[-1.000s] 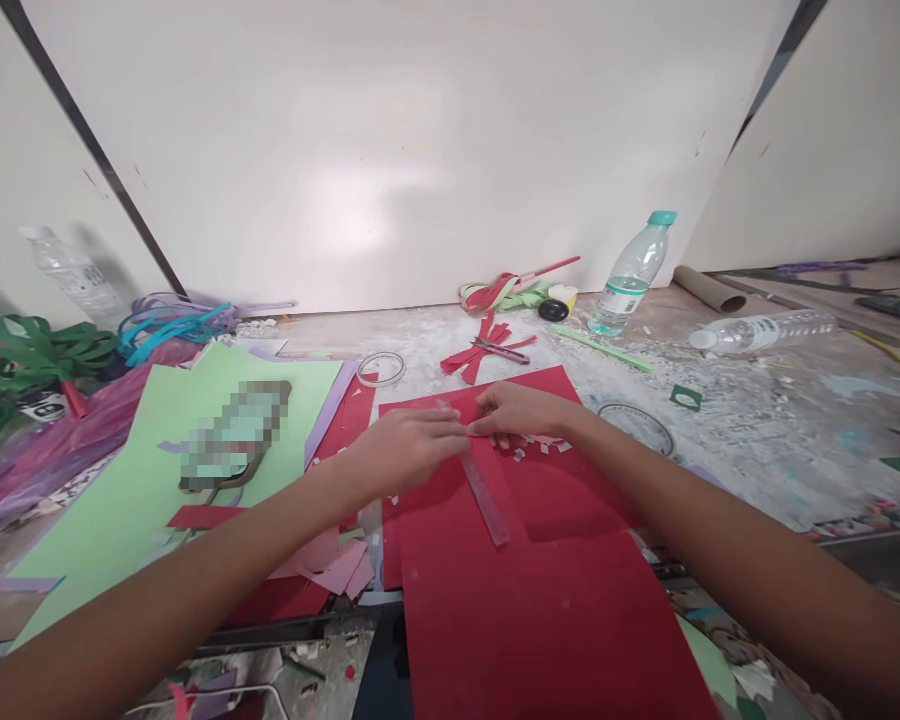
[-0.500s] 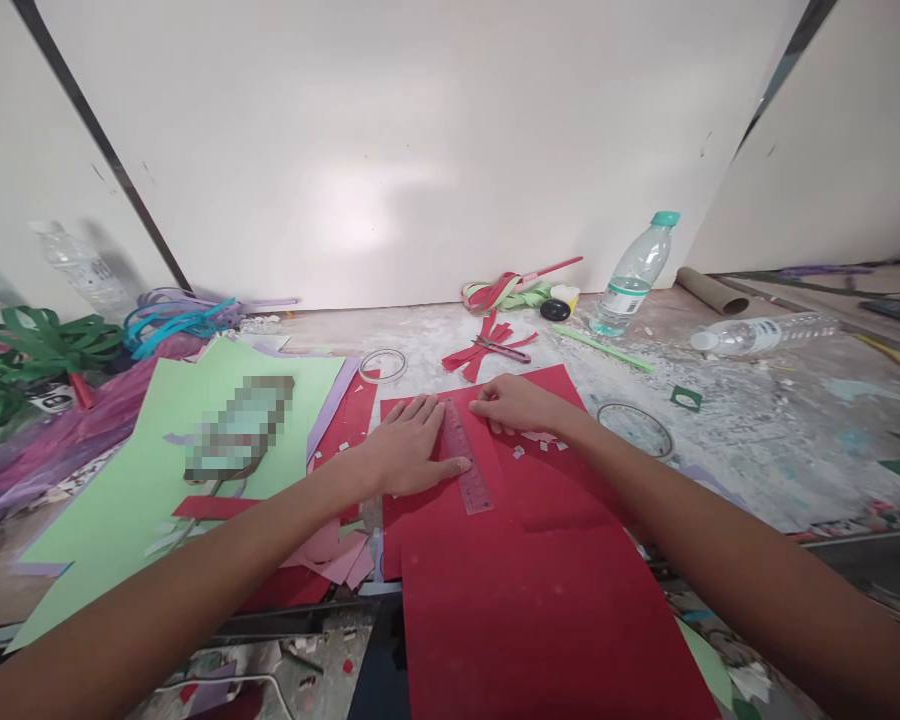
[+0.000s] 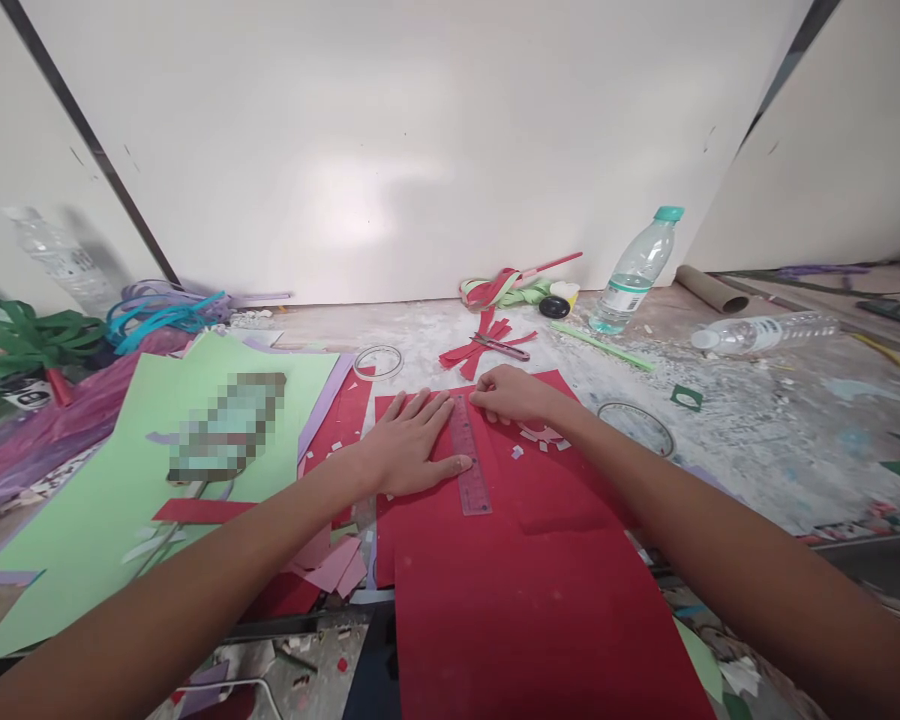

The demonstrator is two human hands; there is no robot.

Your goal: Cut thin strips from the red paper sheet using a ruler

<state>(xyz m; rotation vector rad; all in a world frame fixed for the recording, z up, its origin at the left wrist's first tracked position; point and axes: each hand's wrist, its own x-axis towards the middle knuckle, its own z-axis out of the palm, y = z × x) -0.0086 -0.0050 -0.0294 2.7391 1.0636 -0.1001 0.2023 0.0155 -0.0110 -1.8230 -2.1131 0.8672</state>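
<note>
A clear plastic ruler (image 3: 470, 470) lies flat on a large red paper sheet (image 3: 525, 600) in front of me. My left hand (image 3: 412, 445) rests flat on the red sheet with its fingers spread, and its thumb touches the ruler's left edge. My right hand (image 3: 514, 395) is curled at the ruler's far end, fingertips pinched against it. What those fingertips hold, if anything, is too small to see. Small white paper scraps (image 3: 540, 435) lie just right of that hand.
A light green sheet (image 3: 105, 500) covers the left. Red paper strips with scissors (image 3: 495, 348) lie beyond the hands, near a tape ring (image 3: 379, 362). An upright water bottle (image 3: 634, 270), a lying bottle (image 3: 765, 330) and a cardboard tube (image 3: 709, 288) stand at the right. Coloured paper coils (image 3: 37, 340) pile at far left.
The ruler was lifted at an angle a second ago and now lies flat on the red sheet. My left hand opened and pressed down beside it. My right hand stayed at its far end.
</note>
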